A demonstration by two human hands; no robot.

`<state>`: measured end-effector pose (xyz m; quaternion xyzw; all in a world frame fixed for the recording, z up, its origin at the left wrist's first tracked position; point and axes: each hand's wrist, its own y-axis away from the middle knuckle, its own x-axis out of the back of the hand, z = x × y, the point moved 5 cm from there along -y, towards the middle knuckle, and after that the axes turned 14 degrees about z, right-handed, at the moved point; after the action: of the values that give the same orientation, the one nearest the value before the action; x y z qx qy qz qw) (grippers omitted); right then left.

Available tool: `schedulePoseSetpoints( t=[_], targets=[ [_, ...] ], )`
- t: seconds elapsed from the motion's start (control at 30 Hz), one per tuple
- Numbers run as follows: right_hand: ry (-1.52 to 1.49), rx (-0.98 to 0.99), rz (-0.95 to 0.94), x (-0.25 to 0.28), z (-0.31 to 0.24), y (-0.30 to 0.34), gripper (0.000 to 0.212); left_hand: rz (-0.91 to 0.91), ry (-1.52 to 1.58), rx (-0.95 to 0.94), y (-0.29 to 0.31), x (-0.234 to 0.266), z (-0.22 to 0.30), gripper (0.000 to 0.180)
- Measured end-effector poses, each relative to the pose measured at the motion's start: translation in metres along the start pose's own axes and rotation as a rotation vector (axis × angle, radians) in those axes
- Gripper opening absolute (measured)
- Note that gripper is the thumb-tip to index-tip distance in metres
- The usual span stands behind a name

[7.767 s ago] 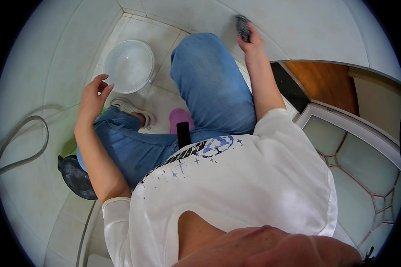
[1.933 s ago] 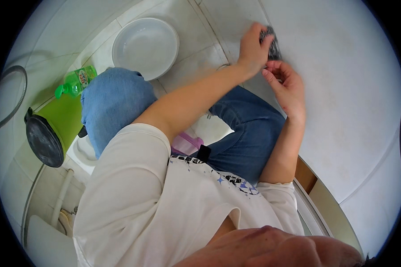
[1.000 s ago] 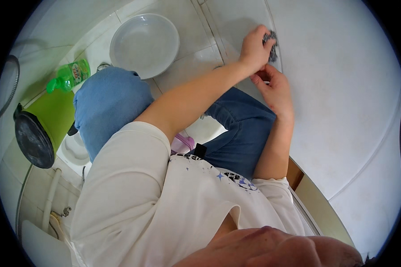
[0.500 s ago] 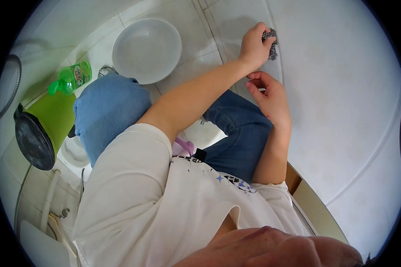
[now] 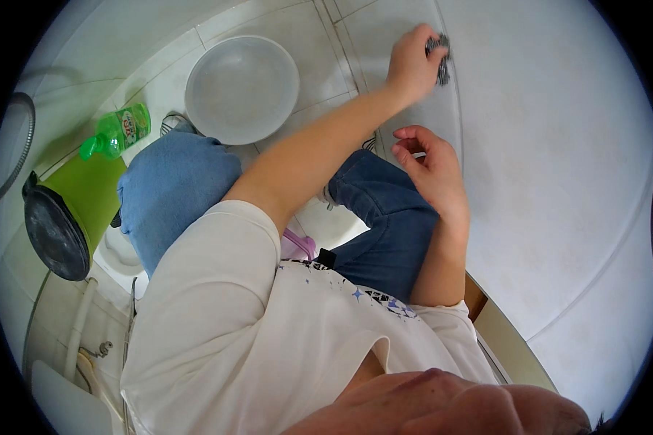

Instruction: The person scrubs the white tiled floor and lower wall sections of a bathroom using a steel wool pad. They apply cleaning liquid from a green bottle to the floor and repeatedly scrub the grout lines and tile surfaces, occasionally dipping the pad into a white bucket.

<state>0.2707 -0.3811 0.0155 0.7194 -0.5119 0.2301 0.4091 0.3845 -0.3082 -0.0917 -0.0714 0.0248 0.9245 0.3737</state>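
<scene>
My left hand (image 5: 412, 64) reaches across to the far right and is closed around a grey steel wool scrubber (image 5: 443, 64). The scrubber lies at the lower edge of a smooth white panel (image 5: 551, 159). Nearer to me, my right hand (image 5: 435, 165) hovers above my knee, beside the panel. Its fingers are loosely curled with the thumb apart, and nothing shows in them. Some of the scrubber is hidden behind the left fingers.
A round whitish basin (image 5: 243, 90) stands on the tiled floor ahead. To the left are a green soap bottle (image 5: 120, 130) lying tilted and a green bin (image 5: 87, 192) with a black lid. A grey metal hose (image 5: 29, 145) curves along the left wall.
My left hand has moved a little farther away along the panel's edge with the scrubber. My right hand has drawn slightly back from the left wrist, and a gap now separates them.
</scene>
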Motion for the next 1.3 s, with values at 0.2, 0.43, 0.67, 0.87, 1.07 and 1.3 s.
schedulePoseSetpoints(
  t=[0.2, 0.43, 0.67, 0.87, 1.07, 1.3],
  targets=[
    [0.022, 0.003, -0.023, -0.004, 0.003, -0.001, 0.023, -0.129, -0.081, 0.279, -0.057, 0.0, -0.006, 0.023],
    [-0.03, 0.027, -0.02, -0.004, -0.004, 0.0, 0.024, -0.185, -0.066, 0.112, 0.024, 0.01, 0.002, 0.026],
    [0.03, 0.011, -0.021, -0.002, 0.005, 0.007, 0.023, 0.01, 0.013, 0.009, -0.048, 0.002, 0.016, 0.019],
    [0.045, -0.013, 0.001, 0.007, 0.029, 0.016, 0.023, -0.06, -0.007, -0.067, 0.063, 0.006, 0.014, 0.024],
    [0.021, -0.005, 0.015, 0.012, 0.03, 0.031, 0.023, -0.175, 0.022, 0.086, 0.056, 0.008, 0.014, 0.024],
    [0.035, 0.014, 0.022, 0.014, 0.033, 0.029, 0.022, -0.041, 0.021, 0.004, 0.047, 0.003, 0.009, 0.022]
  ],
)
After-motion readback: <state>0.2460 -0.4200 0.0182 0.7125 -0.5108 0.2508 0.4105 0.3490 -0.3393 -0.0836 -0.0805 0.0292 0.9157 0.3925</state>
